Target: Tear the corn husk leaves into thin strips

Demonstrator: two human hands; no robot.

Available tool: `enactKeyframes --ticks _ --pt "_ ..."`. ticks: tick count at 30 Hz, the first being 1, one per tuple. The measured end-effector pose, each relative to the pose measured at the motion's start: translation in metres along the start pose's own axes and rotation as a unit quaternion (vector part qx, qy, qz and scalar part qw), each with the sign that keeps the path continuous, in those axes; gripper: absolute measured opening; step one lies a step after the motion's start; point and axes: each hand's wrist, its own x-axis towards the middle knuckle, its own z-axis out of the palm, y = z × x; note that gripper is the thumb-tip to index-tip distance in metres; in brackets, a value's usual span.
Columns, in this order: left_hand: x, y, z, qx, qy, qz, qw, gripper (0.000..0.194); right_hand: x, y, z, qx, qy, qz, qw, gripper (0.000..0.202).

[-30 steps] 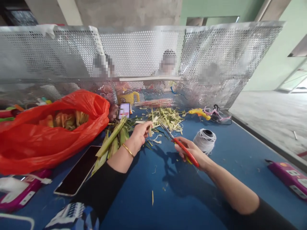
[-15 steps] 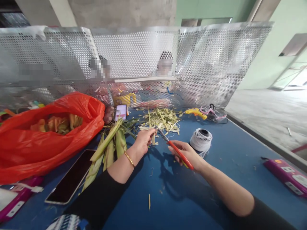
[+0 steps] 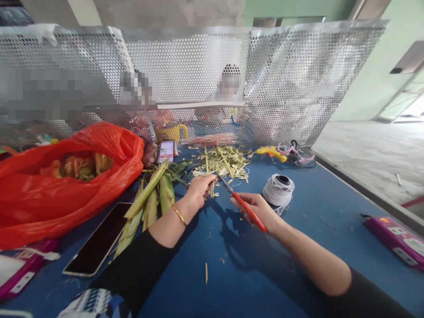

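Red-handled scissors lie inside right grip.

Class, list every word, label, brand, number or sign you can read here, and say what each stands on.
No text can be read.
Small upright screen: too blurred.
Purple box at right: markings too blurred.
Purple box at left: nothing legible.

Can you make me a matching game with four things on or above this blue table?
Things:
1. scissors
2. string roll
3. big phone
4. plastic bag

Clues:
A. lying flat, screen dark
B. red, open, with things inside
C. in the right hand's grip
D. white, wound around a dark core

Right pairs: 1-C, 2-D, 3-A, 4-B
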Motion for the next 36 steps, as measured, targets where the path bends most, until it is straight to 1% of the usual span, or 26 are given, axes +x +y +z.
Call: enactKeyframes --ticks 5,8,10,12,14,16,19,21,25,27,30,33,36 --pt "0.0 0.002 0.0 0.0 -0.005 -0.004 1.0 0.025 -0.001 0.0 0.003 -0.008 0.015 -0.005 1.0 0.047" --pt "0.0 0.003 -0.001 -0.002 -0.005 -0.007 1.0 0.024 0.0 0.001 0.003 -0.007 0.029 -0.001 1.0 0.048" --pt "0.0 0.003 -0.002 -0.003 -0.009 -0.001 1.0 0.021 0.0 0.001 0.0 0.003 0.046 -0.018 0.999 0.051" --pt "0.001 0.005 -0.004 -0.006 -0.033 0.016 0.999 0.019 0.0 -0.001 -0.003 0.011 0.06 -0.049 0.997 0.055" --pt "0.001 0.007 -0.006 -0.013 -0.067 0.035 0.997 0.019 -0.002 -0.005 -0.009 0.007 0.066 -0.074 0.995 0.06" --pt "0.001 0.011 -0.009 -0.016 -0.098 0.048 0.994 0.018 -0.004 -0.011 -0.014 -0.013 0.062 -0.094 0.994 0.063" --pt "0.002 0.014 -0.011 -0.01 -0.122 0.074 0.99 0.016 -0.007 -0.016 -0.022 -0.059 0.062 -0.124 0.989 0.065" --pt "0.002 0.015 -0.011 -0.005 -0.117 0.099 0.988 0.016 -0.008 -0.016 -0.026 -0.105 0.079 -0.133 0.982 0.064" --pt "0.003 0.014 -0.01 0.012 -0.066 0.146 0.987 0.018 -0.008 -0.013 -0.029 -0.186 0.119 -0.132 0.966 0.062" --pt "0.004 0.013 -0.009 0.022 -0.054 0.164 0.985 0.019 -0.008 -0.012 -0.029 -0.198 0.121 -0.133 0.964 0.061" --pt "0.006 0.013 -0.01 0.039 -0.055 0.191 0.979 0.02 -0.009 -0.012 -0.03 -0.22 0.119 -0.14 0.958 0.06" --pt "0.005 0.014 -0.011 0.073 -0.054 0.233 0.968 0.018 -0.009 -0.014 -0.032 -0.276 0.128 -0.169 0.937 0.053" --pt "0.002 0.017 -0.013 0.126 -0.031 0.275 0.953 0.015 -0.011 -0.016 -0.032 -0.343 0.138 -0.189 0.91 0.046"
